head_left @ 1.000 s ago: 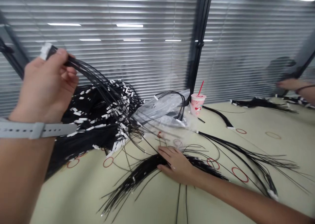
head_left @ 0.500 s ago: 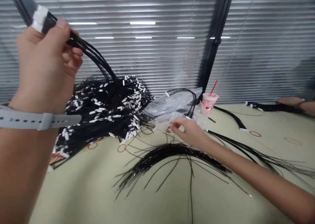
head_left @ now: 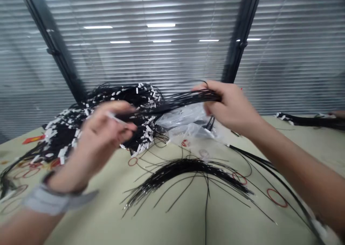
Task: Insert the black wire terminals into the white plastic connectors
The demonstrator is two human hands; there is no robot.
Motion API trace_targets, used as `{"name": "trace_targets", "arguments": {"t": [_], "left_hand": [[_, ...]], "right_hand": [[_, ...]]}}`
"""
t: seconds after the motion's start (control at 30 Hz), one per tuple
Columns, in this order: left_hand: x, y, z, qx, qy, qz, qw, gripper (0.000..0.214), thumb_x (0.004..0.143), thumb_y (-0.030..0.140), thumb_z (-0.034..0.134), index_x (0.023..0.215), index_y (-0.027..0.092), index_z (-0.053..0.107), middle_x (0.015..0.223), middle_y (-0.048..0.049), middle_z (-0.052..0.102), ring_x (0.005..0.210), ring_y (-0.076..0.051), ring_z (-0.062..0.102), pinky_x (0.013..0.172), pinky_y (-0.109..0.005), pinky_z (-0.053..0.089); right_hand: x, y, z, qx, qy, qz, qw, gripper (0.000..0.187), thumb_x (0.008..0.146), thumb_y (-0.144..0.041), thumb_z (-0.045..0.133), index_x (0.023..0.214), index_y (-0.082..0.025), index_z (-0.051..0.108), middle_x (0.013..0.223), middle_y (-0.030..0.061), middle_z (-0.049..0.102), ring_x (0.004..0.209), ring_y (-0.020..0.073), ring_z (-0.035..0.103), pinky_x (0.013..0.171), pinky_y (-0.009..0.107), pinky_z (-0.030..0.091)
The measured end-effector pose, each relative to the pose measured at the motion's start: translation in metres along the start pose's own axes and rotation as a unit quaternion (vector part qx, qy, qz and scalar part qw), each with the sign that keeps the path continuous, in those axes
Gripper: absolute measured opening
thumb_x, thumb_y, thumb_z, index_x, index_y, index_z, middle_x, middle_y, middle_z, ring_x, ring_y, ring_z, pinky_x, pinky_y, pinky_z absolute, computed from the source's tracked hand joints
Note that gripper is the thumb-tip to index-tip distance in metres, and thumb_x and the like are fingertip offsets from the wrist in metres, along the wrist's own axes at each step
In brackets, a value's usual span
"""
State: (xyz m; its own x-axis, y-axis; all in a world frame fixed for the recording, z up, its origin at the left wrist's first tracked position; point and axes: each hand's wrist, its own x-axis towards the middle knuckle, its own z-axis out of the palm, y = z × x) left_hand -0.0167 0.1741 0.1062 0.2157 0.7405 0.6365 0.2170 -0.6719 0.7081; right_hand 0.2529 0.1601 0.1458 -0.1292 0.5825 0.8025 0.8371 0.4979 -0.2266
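Black wire bundle [head_left: 185, 98] is in the right hand [head_left: 231, 106]: fingers curled closed round it, thumb on top, firm grip. Strands run left across the frame toward the left hand [head_left: 104, 133]. Left hand is motion-blurred, fingers half open, just beside those strands. Thin white sliver [head_left: 115, 118] at its fingers, could be a connector, too blurred to say, so can't tell if that hand has hold of anything. Grey watch strap [head_left: 52, 200] on that wrist.

Head view, behind and below the hands: large heap of black wires with white connectors [head_left: 147, 106] on the cream table [head_left: 221, 220], partly blocked by both hands and the held bundle. Clear plastic bag [head_left: 185, 117] just right of the heap, partly behind the right hand, with dark wires at it, hard to make out. Loose fan of black wires [head_left: 185, 167] lies on the table between the forearms. Red rubber bands [head_left: 276, 197] scattered nearby. Right edge: another person's hand [head_left: 340, 113], cut off by the frame, at a further black wire bunch [head_left: 307, 121]. Slatted blinds [head_left: 161, 8] and a dark post [head_left: 242, 33] behind.
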Motion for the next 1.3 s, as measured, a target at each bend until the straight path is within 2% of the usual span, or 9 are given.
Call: {"name": "trace_targets", "arguments": {"t": [0.13, 0.27, 0.43, 0.57, 0.7, 0.8, 0.97, 1.13, 1.3], "left_hand": [[-0.022, -0.070, 0.031, 0.209, -0.297, -0.028, 0.931, 0.065, 0.072, 0.048, 0.057, 0.129, 0.032, 0.031, 0.136, -0.0023, 0.029, 0.122, -0.020, 0.035, 0.103, -0.039, 0.031], [-0.026, -0.102, 0.058, 0.370, -0.403, 0.032, 0.836, 0.086, 0.066, 0.065, 0.051, 0.136, 0.020, 0.028, 0.140, -0.0077, 0.024, 0.127, -0.027, 0.024, 0.105, -0.042, 0.027], [-0.036, -0.112, 0.061, 0.382, -0.420, 0.021, 0.823, 0.042, 0.084, 0.041, 0.038, 0.122, 0.026, 0.049, 0.123, -0.0044, 0.047, 0.113, -0.022, 0.043, 0.098, -0.039, 0.037], [-0.045, -0.116, 0.057, 0.359, -0.457, -0.038, 0.813, 0.043, 0.083, 0.038, 0.038, 0.124, 0.028, 0.047, 0.124, -0.0038, 0.046, 0.115, -0.025, 0.042, 0.100, -0.044, 0.034], [-0.035, -0.101, 0.064, 0.261, -0.323, -0.117, 0.902, 0.066, 0.070, 0.050, 0.056, 0.128, 0.026, 0.037, 0.132, -0.0048, 0.036, 0.120, -0.024, 0.034, 0.104, -0.043, 0.028], [-0.017, -0.080, 0.076, 0.003, -0.293, -0.234, 0.927, 0.065, 0.071, 0.055, 0.054, 0.126, 0.025, 0.034, 0.119, -0.0054, 0.048, 0.102, -0.016, 0.050, 0.093, -0.032, 0.041], [-0.002, -0.058, 0.086, -0.375, -0.213, -0.473, 0.768, 0.041, 0.079, 0.047, 0.050, 0.107, 0.018, 0.049, 0.105, -0.0056, 0.057, 0.077, -0.005, 0.057, 0.071, -0.014, 0.047], [0.007, -0.063, 0.068, -0.234, -0.177, -0.423, 0.857, 0.037, 0.069, 0.027, 0.066, 0.104, 0.021, 0.056, 0.106, -0.0020, 0.057, 0.088, -0.008, 0.058, 0.076, -0.014, 0.047], [0.017, -0.094, 0.058, -0.002, -0.238, -0.246, 0.940, 0.037, 0.074, 0.030, 0.057, 0.107, 0.013, 0.054, 0.087, -0.0061, 0.062, 0.080, -0.011, 0.058, 0.074, -0.022, 0.047]], "right_hand": [[-0.005, 0.049, -0.017, -0.035, 0.008, 0.066, 0.997, 0.031, 0.067, -0.005, 0.041, 0.085, -0.018, 0.062, 0.079, -0.0022, 0.060, 0.071, 0.0099, 0.052, 0.063, 0.020, 0.035], [-0.025, 0.086, -0.016, 0.096, -0.112, 0.213, 0.966, 0.022, 0.072, -0.025, 0.050, 0.090, -0.015, 0.058, 0.062, -0.0007, 0.048, 0.050, 0.0042, 0.040, 0.045, 0.015, 0.030], [-0.056, 0.114, -0.016, 0.320, -0.283, 0.214, 0.878, 0.045, 0.068, -0.049, 0.059, 0.091, -0.011, 0.056, 0.061, -0.0009, 0.039, 0.055, 0.0019, 0.035, 0.050, 0.014, 0.028], [-0.062, 0.116, -0.020, 0.277, -0.290, 0.232, 0.886, 0.041, 0.079, -0.049, 0.045, 0.077, -0.009, 0.054, 0.055, -0.0006, 0.037, 0.053, 0.0026, 0.033, 0.050, 0.016, 0.025], [-0.053, 0.107, -0.012, 0.227, -0.305, 0.219, 0.899, 0.037, 0.080, -0.045, 0.045, 0.070, -0.010, 0.051, 0.061, 0.0015, 0.045, 0.056, 0.0025, 0.037, 0.051, 0.015, 0.025], [-0.048, 0.102, -0.003, 0.252, -0.291, 0.210, 0.899, 0.037, 0.080, -0.045, 0.045, 0.071, -0.010, 0.051, 0.060, 0.0010, 0.044, 0.054, 0.0020, 0.037, 0.050, 0.015, 0.026], [-0.049, 0.092, -0.010, 0.262, -0.300, 0.169, 0.901, 0.034, 0.077, -0.046, 0.049, 0.072, -0.012, 0.054, 0.060, 0.0005, 0.045, 0.053, 0.0020, 0.038, 0.048, 0.014, 0.029], [-0.061, 0.084, -0.014, 0.002, -0.325, 0.021, 0.945, 0.028, 0.083, -0.038, 0.044, 0.104, -0.027, 0.059, 0.085, 0.0036, 0.054, 0.075, 0.0079, 0.050, 0.066, 0.022, 0.042], [-0.092, 0.102, 0.048, -0.278, -0.222, -0.145, 0.923, 0.049, 0.080, -0.006, 0.028, 0.116, -0.027, 0.052, 0.091, 0.0085, 0.051, 0.086, 0.0162, 0.045, 0.083, 0.039, 0.038]]}}
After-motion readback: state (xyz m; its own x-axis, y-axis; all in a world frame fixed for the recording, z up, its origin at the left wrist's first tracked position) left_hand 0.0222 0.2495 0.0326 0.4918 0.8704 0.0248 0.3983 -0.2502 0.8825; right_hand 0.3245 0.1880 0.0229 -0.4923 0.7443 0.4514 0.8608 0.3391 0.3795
